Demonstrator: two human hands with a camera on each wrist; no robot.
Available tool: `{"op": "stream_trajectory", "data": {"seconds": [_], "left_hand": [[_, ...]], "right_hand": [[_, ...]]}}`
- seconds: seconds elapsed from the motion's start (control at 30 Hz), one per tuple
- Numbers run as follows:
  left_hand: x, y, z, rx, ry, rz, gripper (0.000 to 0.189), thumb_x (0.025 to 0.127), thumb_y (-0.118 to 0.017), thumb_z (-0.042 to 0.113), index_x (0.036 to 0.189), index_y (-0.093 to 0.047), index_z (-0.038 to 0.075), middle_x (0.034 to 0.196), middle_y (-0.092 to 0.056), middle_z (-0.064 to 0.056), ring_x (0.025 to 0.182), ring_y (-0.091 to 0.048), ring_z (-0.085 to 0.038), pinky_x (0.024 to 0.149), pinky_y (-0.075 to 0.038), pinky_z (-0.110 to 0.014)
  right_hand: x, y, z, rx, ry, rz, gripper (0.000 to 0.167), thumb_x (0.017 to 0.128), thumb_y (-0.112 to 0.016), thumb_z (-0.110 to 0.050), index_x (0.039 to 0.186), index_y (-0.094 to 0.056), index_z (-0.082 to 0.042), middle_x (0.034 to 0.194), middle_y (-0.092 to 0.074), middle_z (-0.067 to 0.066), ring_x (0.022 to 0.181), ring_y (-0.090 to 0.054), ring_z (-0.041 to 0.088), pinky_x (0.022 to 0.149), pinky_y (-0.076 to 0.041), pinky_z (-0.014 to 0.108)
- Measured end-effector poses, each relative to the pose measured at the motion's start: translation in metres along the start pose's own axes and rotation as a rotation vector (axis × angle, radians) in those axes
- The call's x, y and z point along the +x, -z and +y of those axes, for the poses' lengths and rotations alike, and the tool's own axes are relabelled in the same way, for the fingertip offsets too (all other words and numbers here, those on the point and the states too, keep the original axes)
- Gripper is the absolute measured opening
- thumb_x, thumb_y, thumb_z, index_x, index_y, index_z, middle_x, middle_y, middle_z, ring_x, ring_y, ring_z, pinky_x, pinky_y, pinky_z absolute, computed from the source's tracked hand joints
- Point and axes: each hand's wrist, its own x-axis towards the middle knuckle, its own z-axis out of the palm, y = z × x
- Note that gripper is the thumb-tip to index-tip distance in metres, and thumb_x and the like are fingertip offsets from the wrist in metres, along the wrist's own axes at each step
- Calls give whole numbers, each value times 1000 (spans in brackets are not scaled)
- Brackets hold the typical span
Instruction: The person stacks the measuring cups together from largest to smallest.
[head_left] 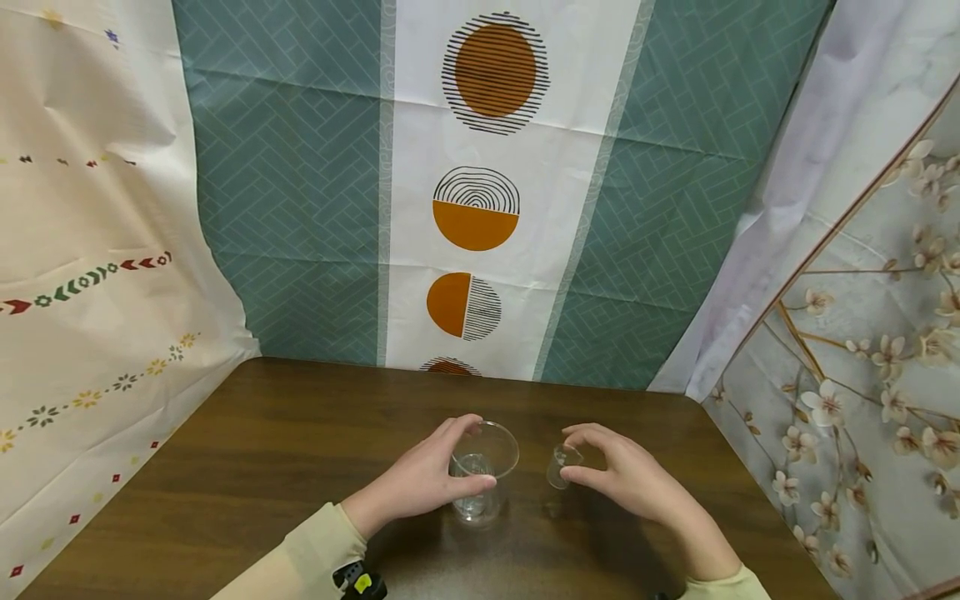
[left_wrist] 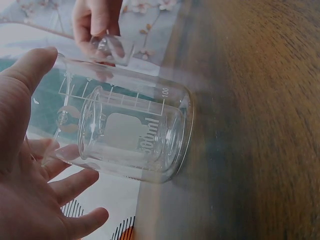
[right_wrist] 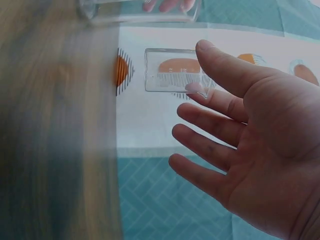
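Note:
My left hand (head_left: 423, 477) grips a large clear glass beaker (left_wrist: 165, 93) near its rim, thumb on one side and fingers on the other. White volume marks are printed on its wall. A smaller glass beaker (head_left: 472, 487) sits nested inside it. Whether the large beaker's base touches the table cannot be told. To the right, my right hand (head_left: 630, 477) pinches a small clear beaker (right_wrist: 172, 70) at its rim between thumb and index finger. In the right wrist view this beaker appears raised off the table, and the other fingers are spread.
A dark brown wooden table (head_left: 300, 433) lies under both hands. Behind it hangs a green and white cloth (head_left: 288, 167) with orange circles. Patterned cloths flank it, a cream one (head_left: 90, 225) on the left and a floral one (head_left: 885, 367) on the right.

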Motion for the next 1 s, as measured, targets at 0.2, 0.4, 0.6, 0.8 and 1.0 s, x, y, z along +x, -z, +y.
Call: {"op": "stream_trajectory", "data": {"seconds": [0.2, 0.4, 0.6, 0.8, 1.0], "left_hand": [[-1, -1, -1, 3, -5, 0, 88, 95, -82, 62, 161, -46, 18, 154, -56, -6, 136, -58, -30, 106, -52, -60], [0, -2, -2, 3, 0, 4, 85, 95, -83, 58, 161, -46, 19, 154, -56, -5, 136, -58, -28, 107, -51, -59], [1, -1, -2, -1, -4, 2, 88, 95, -84, 58, 162, -45, 17, 154, -56, -8, 137, -57, -29, 107, -51, -61], [1, -2, -3, 5, 6, -4, 85, 95, -83, 59, 162, -45, 21, 154, -56, -7, 136, -58, -27, 107, -51, -60], [1, -2, -2, 10, 4, -2, 85, 95, -82, 61, 161, -46, 22, 152, -56, -2, 134, -58, -25, 106, -52, -58]], "right_hand": [[7, 0, -9, 17, 2, 7, 31, 97, -85, -49, 119, -73, -30, 145, -68, -13, 136, -64, 19, 107, -52, 55], [12, 2, -17, 37, 6, 16, 28, 97, -86, -46, 118, -74, -30, 143, -68, -13, 137, -63, 21, 107, -51, 57], [15, 4, -24, 67, -1, 11, 25, 98, -87, -41, 117, -75, -29, 143, -69, -12, 137, -63, 23, 107, -51, 59], [22, 5, -30, 97, -5, 0, 26, 98, -86, -42, 117, -75, -28, 142, -69, -11, 138, -62, 23, 109, -50, 58], [31, 9, -37, 130, 22, 4, 31, 98, -85, -47, 119, -75, -27, 142, -69, -12, 140, -62, 24, 112, -48, 59]]}}
